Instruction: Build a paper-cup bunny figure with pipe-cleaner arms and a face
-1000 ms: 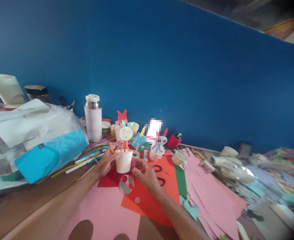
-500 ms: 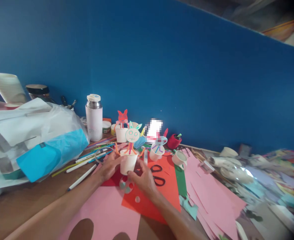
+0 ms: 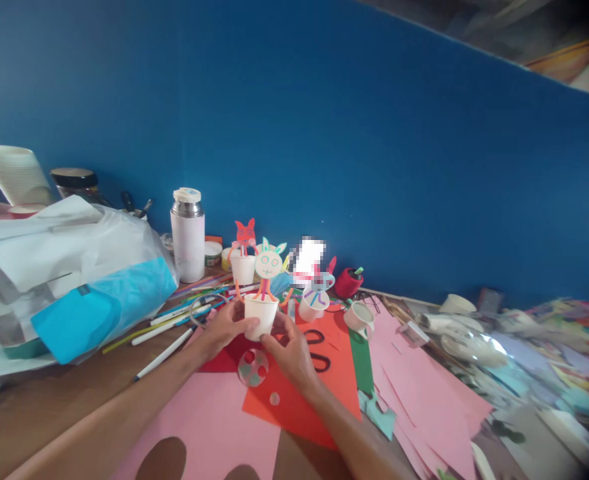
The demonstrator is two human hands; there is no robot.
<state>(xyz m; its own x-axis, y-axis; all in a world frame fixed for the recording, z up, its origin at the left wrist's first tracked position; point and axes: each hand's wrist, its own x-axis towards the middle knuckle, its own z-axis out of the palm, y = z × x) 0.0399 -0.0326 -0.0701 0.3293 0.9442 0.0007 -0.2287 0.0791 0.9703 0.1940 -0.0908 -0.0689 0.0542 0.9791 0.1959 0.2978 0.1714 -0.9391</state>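
Your left hand and right hand clamp the white cup — bunny-faced figure on top — near the scissors.

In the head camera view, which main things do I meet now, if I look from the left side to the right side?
Translucent plastic bag → pink flask → left hand → held paper cup → right hand → white mug → small pale box.
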